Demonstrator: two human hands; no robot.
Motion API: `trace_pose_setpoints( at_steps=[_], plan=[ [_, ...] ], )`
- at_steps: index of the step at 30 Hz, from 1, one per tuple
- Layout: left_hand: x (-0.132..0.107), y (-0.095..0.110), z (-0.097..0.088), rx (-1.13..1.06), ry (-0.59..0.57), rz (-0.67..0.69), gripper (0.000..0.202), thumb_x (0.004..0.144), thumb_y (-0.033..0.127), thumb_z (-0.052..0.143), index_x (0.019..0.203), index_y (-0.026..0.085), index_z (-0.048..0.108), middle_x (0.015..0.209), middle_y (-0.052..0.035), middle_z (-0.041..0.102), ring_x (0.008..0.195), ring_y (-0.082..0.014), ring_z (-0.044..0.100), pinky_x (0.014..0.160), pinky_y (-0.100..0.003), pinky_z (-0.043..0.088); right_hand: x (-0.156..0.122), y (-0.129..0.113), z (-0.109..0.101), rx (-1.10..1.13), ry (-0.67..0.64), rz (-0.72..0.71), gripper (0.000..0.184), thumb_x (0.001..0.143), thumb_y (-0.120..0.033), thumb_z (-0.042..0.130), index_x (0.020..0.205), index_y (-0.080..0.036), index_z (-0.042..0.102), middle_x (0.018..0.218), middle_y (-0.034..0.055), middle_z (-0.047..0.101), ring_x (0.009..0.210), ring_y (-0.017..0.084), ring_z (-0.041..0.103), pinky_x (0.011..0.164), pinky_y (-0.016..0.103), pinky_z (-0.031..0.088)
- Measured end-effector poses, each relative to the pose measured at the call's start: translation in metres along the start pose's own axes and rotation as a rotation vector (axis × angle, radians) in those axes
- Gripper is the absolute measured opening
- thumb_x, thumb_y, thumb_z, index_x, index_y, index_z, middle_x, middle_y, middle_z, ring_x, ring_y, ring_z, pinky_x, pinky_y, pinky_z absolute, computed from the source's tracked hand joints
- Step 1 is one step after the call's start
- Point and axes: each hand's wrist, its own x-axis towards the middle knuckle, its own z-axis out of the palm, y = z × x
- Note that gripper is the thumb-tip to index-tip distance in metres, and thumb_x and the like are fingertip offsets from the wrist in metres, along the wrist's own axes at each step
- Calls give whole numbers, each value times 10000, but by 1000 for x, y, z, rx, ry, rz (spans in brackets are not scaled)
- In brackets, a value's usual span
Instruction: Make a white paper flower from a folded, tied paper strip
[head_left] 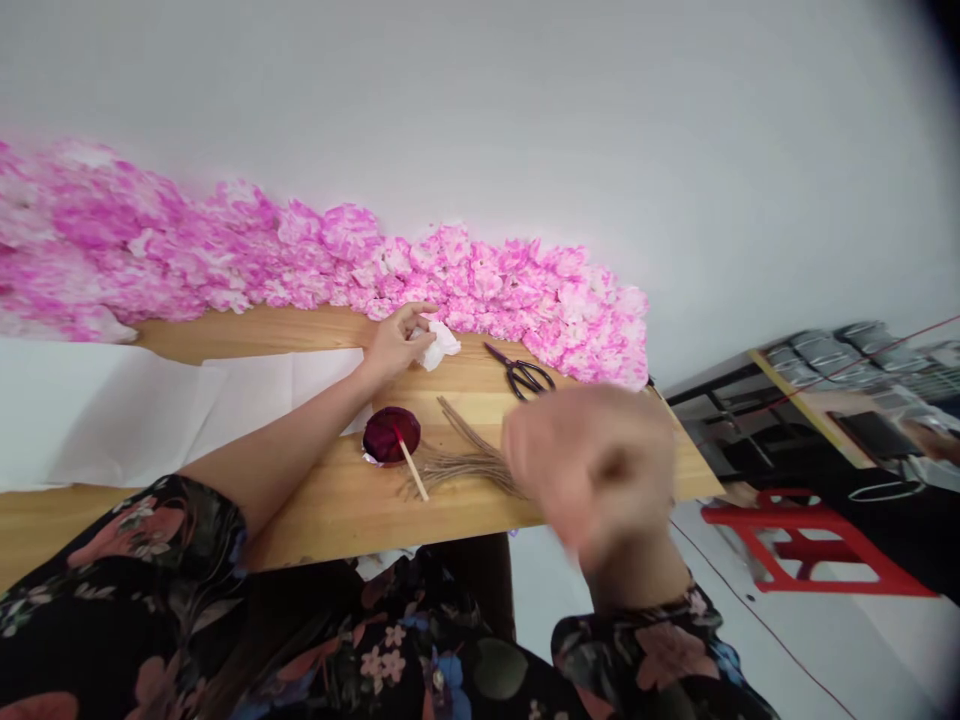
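Observation:
My left hand (399, 340) pinches a piece of crumpled white paper (441, 346) above the table, close to the pink flowers. My right hand (596, 465) is raised near the camera over the table's right part; motion smears its fingers, and what it holds, if anything, cannot be made out. Between the hands lies a bundle of thin brown twigs (469, 463), partly hidden behind my right hand. A round dish of dark red dye (381, 436) has a wooden stick (414, 470) with a red tip leaning in it. Black-handled scissors (525, 376) lie beyond my right hand.
A long heap of pink and white paper flowers (480, 275) lines the table's back against the wall. White paper sheets (135, 420) cover the left side of the wooden table (322, 520). A red plastic stool (817, 550) and a shelf with wire coils (832, 355) stand at right.

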Motion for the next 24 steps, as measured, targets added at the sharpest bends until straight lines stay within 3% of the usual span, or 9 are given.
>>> trace_pose_setpoints(
  at_steps=[1, 3, 5, 9, 12, 15, 20, 24],
  plan=[
    [0, 0, 0, 6, -6, 9, 461, 720, 242, 699, 1171, 180, 630, 809, 21, 614, 621, -105, 554, 563, -219, 410, 16, 12, 2, -15, -17, 11, 406, 827, -684, 690, 701, -298, 703, 672, 14, 663, 622, 153, 608, 566, 303, 472],
    [-1, 1, 1, 12, -24, 17, 473, 721, 260, 703, 1180, 183, 621, 819, 18, 622, 635, -109, 568, 569, -217, 421, 47, 45, 6, -71, 171, -1, 477, 923, -643, 605, 659, -247, 633, 611, 0, 587, 578, 142, 519, 583, 306, 428],
    [-2, 0, 2, 10, -47, 11, 493, 716, 280, 705, 1190, 183, 611, 823, 18, 623, 617, -107, 565, 555, -217, 419, 68, 84, 13, -199, 270, 20, 515, 960, -610, 570, 618, -224, 562, 588, -6, 534, 589, 145, 480, 616, 312, 392],
    [-1, -3, 4, 50, -87, 27, 509, 725, 296, 688, 1216, 187, 609, 840, 15, 623, 612, -105, 559, 552, -219, 411, 75, 139, 29, -253, 179, 46, 522, 1025, -590, 442, 707, -214, 619, 687, 14, 610, 699, 178, 550, 688, 321, 380],
    [-1, -5, 5, 118, -101, 66, 492, 732, 289, 677, 1210, 185, 622, 851, 8, 637, 686, -120, 590, 613, -224, 427, 68, 146, 36, -212, 65, 30, 471, 1011, -603, 477, 861, -226, 718, 845, 31, 715, 828, 202, 613, 774, 325, 411],
    [-1, -6, 5, 161, -118, 75, 481, 742, 285, 669, 1211, 186, 627, 862, 2, 658, 728, -133, 606, 654, -231, 436, 67, 143, 38, -195, 58, 64, 341, 951, -563, 618, 958, -254, 763, 954, 33, 756, 898, 217, 638, 816, 331, 430],
    [-2, -6, 6, 197, -89, 79, 466, 762, 267, 636, 1220, 183, 630, 885, -2, 649, 713, -129, 592, 642, -233, 432, 68, 147, 40, -149, 112, 136, 197, 930, -394, 635, 895, -245, 760, 905, 27, 754, 867, 214, 647, 786, 324, 455],
    [-2, -4, 6, 232, -35, 122, 436, 789, 263, 621, 1218, 184, 633, 919, -15, 669, 751, -136, 602, 691, -248, 456, 66, 153, 43, -127, 118, 139, 189, 922, -380, 624, 873, -233, 732, 888, 19, 750, 837, 200, 648, 765, 313, 455]
  ],
)
